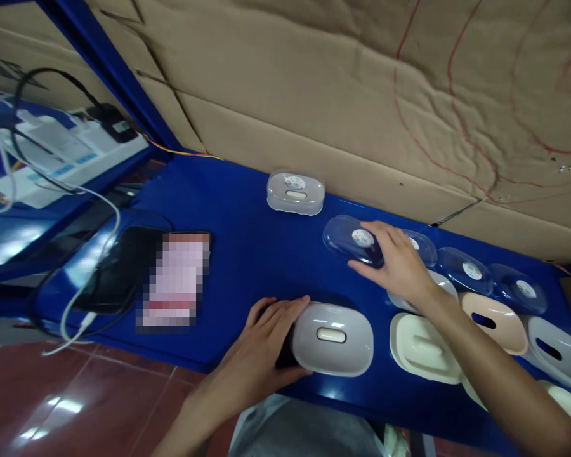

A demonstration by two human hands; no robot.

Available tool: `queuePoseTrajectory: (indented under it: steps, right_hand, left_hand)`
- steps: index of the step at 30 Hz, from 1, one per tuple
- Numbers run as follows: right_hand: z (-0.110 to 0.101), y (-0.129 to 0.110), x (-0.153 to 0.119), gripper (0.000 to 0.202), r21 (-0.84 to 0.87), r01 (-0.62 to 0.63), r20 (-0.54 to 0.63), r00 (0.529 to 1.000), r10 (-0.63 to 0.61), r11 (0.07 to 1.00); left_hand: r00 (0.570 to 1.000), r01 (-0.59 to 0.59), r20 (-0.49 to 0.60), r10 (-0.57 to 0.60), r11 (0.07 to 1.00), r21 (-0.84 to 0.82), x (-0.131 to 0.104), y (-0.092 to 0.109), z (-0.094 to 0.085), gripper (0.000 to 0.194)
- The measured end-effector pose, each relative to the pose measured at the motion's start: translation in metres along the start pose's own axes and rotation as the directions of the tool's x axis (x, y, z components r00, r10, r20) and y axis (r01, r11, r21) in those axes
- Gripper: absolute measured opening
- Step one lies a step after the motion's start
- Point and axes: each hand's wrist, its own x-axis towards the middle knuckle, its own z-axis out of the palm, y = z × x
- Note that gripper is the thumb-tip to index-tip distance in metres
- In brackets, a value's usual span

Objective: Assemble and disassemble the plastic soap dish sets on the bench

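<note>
A grey oval soap dish (309,349), with a pale piece showing in its centre slot, rests near the front edge of the blue table. My left hand (266,339) grips its left end, fingers along the back and thumb at the front. Farther back and to the right, my right hand (400,260) holds a clear plastic lid (340,236) with a round sticker by its right end. Whether that lid touches the table I cannot tell. At the back stands a grey soap dish with its clear lid on (295,193).
More clear lids (464,270) lie at the back right. Cream pieces (426,355), a peach dish (502,317) and a grey dish (561,352) sit before them. Leftward are a phone (176,279), a cable (117,222) and a power strip (76,158). Cardboard (314,95) walls the back.
</note>
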Motion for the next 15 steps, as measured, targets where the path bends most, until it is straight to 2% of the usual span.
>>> queuePoseTrajectory:
  steps: [2,7,10,15]
  right_hand:
    - [-0.008,-0.021,-0.030,0.073,0.079,0.045,-0.018,0.999,-0.044,0.996]
    - [-0.016,-0.065,-0.099,0.071,0.139,0.161,0.081,0.982,-0.173,0.977]
    - [-0.012,-0.077,-0.113,0.069,0.114,0.193,0.106,0.973,-0.205,0.975]
    - [-0.006,-0.083,-0.110,0.065,0.085,0.235,0.096,0.965,-0.243,0.968]
  left_hand:
    - [1.000,-0.001,-0.013,0.001,1.000,-0.012,-0.001,-0.001,0.002,0.125]
    - [0.999,-0.016,-0.032,0.015,0.999,-0.035,-0.002,-0.002,0.004,0.131]
    - [1.000,-0.013,-0.017,0.012,0.998,-0.056,-0.002,-0.002,0.003,0.127]
    - [1.000,-0.006,-0.004,0.006,0.998,-0.063,-0.001,-0.001,0.001,0.124]
